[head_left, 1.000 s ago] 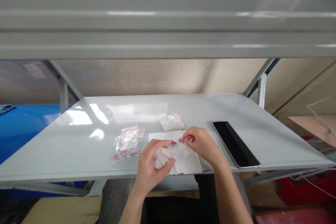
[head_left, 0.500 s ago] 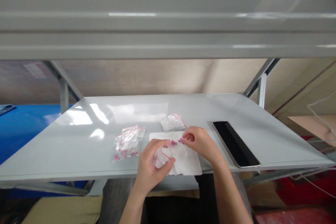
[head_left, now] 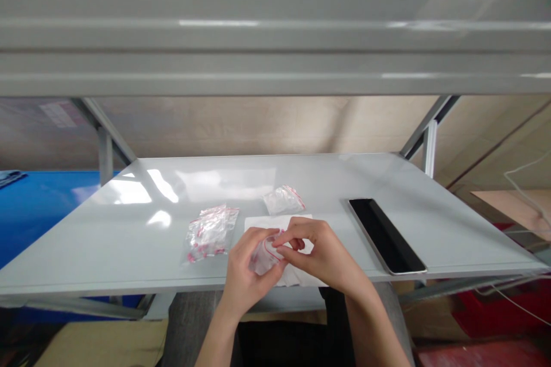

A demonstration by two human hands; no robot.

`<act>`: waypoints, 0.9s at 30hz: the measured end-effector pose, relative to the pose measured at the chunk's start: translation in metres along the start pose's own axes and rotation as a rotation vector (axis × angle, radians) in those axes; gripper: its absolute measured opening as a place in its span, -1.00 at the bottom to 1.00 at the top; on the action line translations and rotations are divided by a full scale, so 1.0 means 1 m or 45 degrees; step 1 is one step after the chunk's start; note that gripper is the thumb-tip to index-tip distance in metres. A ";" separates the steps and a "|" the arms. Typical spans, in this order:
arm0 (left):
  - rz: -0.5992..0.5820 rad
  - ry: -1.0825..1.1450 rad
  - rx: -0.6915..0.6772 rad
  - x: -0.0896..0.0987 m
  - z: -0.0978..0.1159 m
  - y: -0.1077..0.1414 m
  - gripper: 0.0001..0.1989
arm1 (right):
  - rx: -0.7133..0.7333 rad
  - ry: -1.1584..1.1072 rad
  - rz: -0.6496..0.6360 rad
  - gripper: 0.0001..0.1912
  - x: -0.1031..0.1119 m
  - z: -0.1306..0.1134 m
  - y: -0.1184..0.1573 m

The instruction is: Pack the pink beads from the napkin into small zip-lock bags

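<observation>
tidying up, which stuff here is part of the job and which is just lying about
Part of the job: left hand, right hand, clear zip bag held between them, white paper sheet, pink-dotted zip bag, smaller zip bag.
Just lying about: black tablet, blue surface.

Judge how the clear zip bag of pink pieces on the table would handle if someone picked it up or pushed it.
The clear zip bag looks thin and floppy, its film lying creased on the table. It is probably light, holding only small pink pieces. Those pieces seem loose, gathered toward its lower edge, so they would likely shift inside.
</observation>
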State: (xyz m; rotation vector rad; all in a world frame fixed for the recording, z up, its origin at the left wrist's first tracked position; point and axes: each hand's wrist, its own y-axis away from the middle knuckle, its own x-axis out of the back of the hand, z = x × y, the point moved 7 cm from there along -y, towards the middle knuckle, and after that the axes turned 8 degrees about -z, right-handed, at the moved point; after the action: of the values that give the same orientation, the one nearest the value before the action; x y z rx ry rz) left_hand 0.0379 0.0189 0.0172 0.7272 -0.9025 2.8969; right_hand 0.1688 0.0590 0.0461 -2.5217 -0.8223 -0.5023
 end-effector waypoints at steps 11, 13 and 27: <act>0.212 0.035 0.179 0.006 -0.018 0.009 -0.55 | -0.129 0.001 0.030 -0.80 -0.016 -0.002 0.001; 0.224 0.125 0.229 0.010 -0.017 0.012 -0.44 | -0.100 -0.066 0.038 -0.81 -0.014 -0.003 0.000; 0.445 0.392 0.367 0.037 0.014 0.026 -0.79 | 0.016 -0.252 0.072 -0.91 0.001 -0.023 0.012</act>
State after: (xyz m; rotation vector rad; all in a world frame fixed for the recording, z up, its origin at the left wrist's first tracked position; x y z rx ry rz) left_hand 0.0068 -0.0142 0.0295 0.1204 -0.6382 3.3587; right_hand 0.1721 0.0390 0.0620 -2.6046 -0.8186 -0.2310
